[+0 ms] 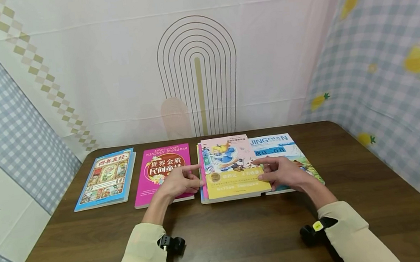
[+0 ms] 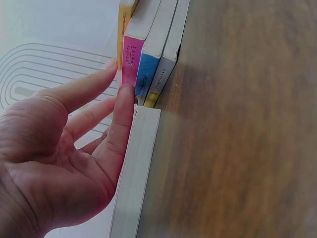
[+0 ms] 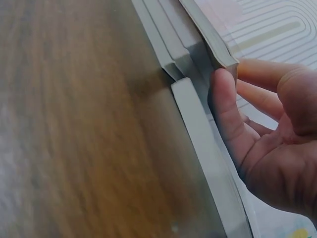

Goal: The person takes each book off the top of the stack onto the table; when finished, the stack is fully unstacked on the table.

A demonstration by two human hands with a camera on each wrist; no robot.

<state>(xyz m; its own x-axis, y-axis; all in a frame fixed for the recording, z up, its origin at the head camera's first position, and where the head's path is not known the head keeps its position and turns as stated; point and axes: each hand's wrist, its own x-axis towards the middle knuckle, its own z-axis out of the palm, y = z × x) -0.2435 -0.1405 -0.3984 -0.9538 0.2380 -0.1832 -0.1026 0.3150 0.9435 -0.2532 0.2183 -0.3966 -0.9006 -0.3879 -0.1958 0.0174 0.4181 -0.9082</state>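
Where the row starts at far left, a blue-bordered book with small illustrated panels (image 1: pixel 104 180) lies flat on the dark brown wood-grain table (image 1: pixel 225 240). Next, a magenta book with a round red emblem (image 1: pixel 161 164), partly hidden by the left hand (image 1: pixel 179 183). Left hand: index straight, thumb spread from it, tips against the left side of the centre stack. Stack, mid-table toward the back, edges not flush: pink-and-yellow book with a girl in blue (image 1: pixel 230 163) on top; pink-spined book (image 2: pixel 131 62), blue-spined book (image 2: pixel 145 74), pale grey-spined book (image 2: pixel 163 74) under it. Right hand (image 1: pixel 285 172): thumb and index apart, tips at the top book's right edge; can't tell pinch from press. Far right: white-blue-green book marked JINGDIAN (image 1: pixel 290 149), flat, partly behind the right hand.
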